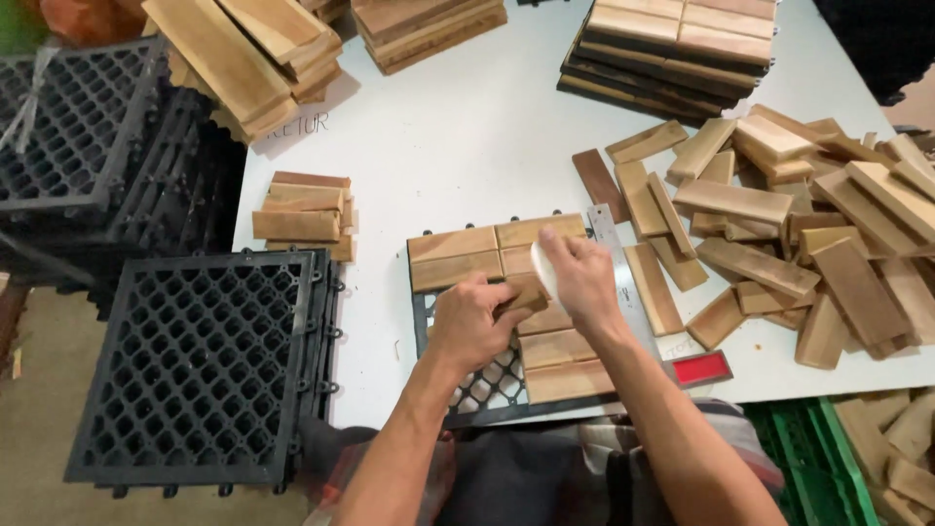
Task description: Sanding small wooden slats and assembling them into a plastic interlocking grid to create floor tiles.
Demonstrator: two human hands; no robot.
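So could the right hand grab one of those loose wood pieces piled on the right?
Probably yes. The right hand is beside the pile of loose wood pieces, with only a flat metal ruler lying between.

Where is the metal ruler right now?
The metal ruler lies on the white table, just right of the half-filled tile, beside the right hand.

The small wooden slat (526, 292) I'm gripping is light brown and sits tilted over the black plastic grid tile (497, 385), which lies flat on the white table's near edge. Tan slats (497, 248) already cover the tile's far rows and right side, leaving its near-left lattice bare
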